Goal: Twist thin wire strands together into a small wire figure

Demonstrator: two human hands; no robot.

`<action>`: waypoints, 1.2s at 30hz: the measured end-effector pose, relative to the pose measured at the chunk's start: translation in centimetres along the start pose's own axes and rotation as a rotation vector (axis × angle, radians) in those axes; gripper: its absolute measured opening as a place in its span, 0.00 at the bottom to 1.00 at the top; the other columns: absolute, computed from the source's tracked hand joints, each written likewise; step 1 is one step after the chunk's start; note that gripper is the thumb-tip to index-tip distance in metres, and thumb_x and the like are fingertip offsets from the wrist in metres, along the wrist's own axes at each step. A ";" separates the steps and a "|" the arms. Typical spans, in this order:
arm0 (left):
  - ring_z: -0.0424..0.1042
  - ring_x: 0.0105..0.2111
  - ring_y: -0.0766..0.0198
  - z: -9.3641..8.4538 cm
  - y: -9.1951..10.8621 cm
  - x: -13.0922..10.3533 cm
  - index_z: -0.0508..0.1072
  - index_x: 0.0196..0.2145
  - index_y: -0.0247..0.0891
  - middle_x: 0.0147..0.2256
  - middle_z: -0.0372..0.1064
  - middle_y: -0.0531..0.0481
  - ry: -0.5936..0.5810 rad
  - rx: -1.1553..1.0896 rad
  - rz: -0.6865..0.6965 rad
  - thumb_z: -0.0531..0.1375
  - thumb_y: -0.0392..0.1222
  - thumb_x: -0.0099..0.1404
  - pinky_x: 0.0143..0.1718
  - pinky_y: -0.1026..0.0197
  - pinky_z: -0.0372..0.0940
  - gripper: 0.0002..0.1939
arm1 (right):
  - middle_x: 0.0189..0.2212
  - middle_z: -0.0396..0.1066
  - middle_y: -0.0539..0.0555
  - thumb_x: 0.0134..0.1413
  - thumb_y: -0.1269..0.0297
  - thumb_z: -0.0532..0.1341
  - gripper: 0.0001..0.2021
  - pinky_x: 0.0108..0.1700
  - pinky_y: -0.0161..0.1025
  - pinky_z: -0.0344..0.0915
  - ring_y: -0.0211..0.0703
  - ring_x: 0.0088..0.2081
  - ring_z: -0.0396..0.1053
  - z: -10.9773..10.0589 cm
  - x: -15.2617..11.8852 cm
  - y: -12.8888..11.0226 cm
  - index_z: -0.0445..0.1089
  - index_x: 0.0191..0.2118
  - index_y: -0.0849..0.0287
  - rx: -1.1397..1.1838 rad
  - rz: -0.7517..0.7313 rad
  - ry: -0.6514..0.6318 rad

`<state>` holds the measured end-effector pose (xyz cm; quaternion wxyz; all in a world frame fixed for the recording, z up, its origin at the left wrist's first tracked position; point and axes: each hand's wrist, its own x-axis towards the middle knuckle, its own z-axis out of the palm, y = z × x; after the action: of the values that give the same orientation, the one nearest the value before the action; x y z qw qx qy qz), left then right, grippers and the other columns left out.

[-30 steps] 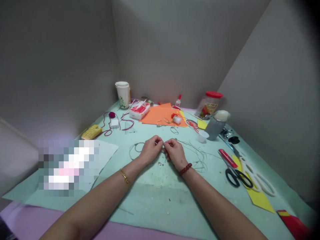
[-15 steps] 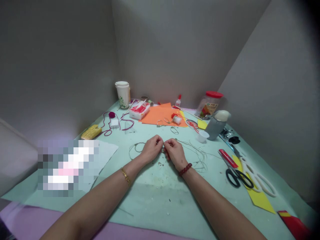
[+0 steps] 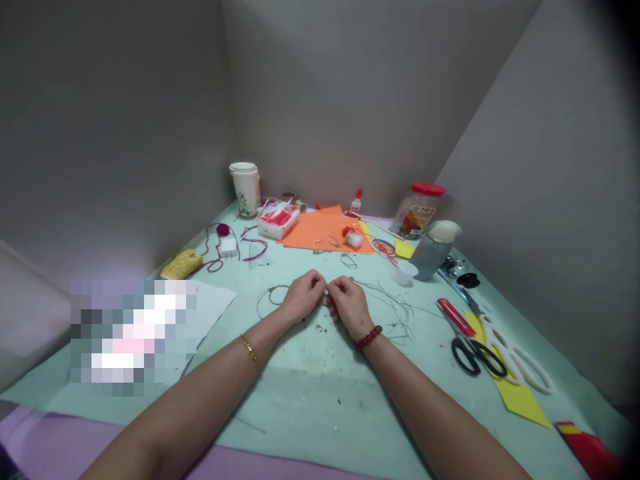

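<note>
Over the middle of the table, my left hand (image 3: pixel 304 295) and my right hand (image 3: pixel 351 307) meet almost fingertip to fingertip. Both are closed in a pinch on a thin greenish cord, and the small bit between the fingers is mostly hidden. A loop of the cord (image 3: pixel 271 294) lies beside my left hand. On the right, long loose strands (image 3: pixel 400 308) spread out past my right hand. Just below the fingers, tiny brownish bits (image 3: pixel 321 328) are scattered on the green table cover (image 3: pixel 300 387).
To the right lie black-handled scissors (image 3: pixel 479 358), white-handled scissors (image 3: pixel 517 360) and yellow paper (image 3: pixel 525 403). A small plastic cup (image 3: pixel 405 273) stands near a grey bottle (image 3: pixel 434 253). Farther back are orange paper (image 3: pixel 313 230), a tissue pack (image 3: pixel 278 220) and a lidded jar (image 3: pixel 417 212).
</note>
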<state>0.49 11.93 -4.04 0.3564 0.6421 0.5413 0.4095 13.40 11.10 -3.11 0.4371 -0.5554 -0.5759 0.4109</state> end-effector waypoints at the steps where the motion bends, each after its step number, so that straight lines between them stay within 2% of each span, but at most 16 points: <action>1: 0.62 0.21 0.69 0.0 0.0 0.0 0.66 0.29 0.39 0.21 0.64 0.56 0.001 -0.006 0.003 0.52 0.43 0.62 0.24 0.67 0.56 0.08 | 0.15 0.63 0.45 0.45 0.64 0.55 0.04 0.13 0.31 0.54 0.33 0.14 0.57 0.0 0.0 -0.1 0.61 0.25 0.57 0.006 0.007 -0.001; 9: 0.61 0.19 0.70 0.1 -0.2 0.0 0.66 0.29 0.38 0.20 0.64 0.56 0.008 -0.041 -0.009 0.52 0.43 0.61 0.23 0.67 0.56 0.07 | 0.16 0.63 0.45 0.45 0.64 0.55 0.04 0.13 0.30 0.54 0.33 0.14 0.57 0.0 0.1 0.0 0.62 0.25 0.57 0.038 0.008 -0.022; 22: 0.60 0.17 0.71 0.2 -1.1 0.9 0.65 0.28 0.37 0.18 0.63 0.55 -0.062 -0.157 -0.070 0.53 0.45 0.59 0.19 0.68 0.55 0.09 | 0.15 0.63 0.45 0.46 0.65 0.54 0.05 0.12 0.29 0.53 0.32 0.13 0.57 -0.3 0.6 0.0 0.61 0.24 0.57 0.001 -0.011 -0.063; 36: 0.60 0.17 0.72 -0.4 -0.4 0.9 0.65 0.28 0.37 0.19 0.62 0.55 -0.102 -0.218 -0.114 0.55 0.45 0.59 0.17 0.69 0.57 0.09 | 0.15 0.63 0.44 0.45 0.66 0.57 0.04 0.12 0.27 0.52 0.30 0.13 0.56 -0.6 0.9 -0.5 0.61 0.24 0.58 0.133 0.137 -0.140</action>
<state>0.04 12.88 -4.08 0.4740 0.5878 0.5102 0.4117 13.85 11.98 -2.44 0.4026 -0.5333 -0.5371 0.5148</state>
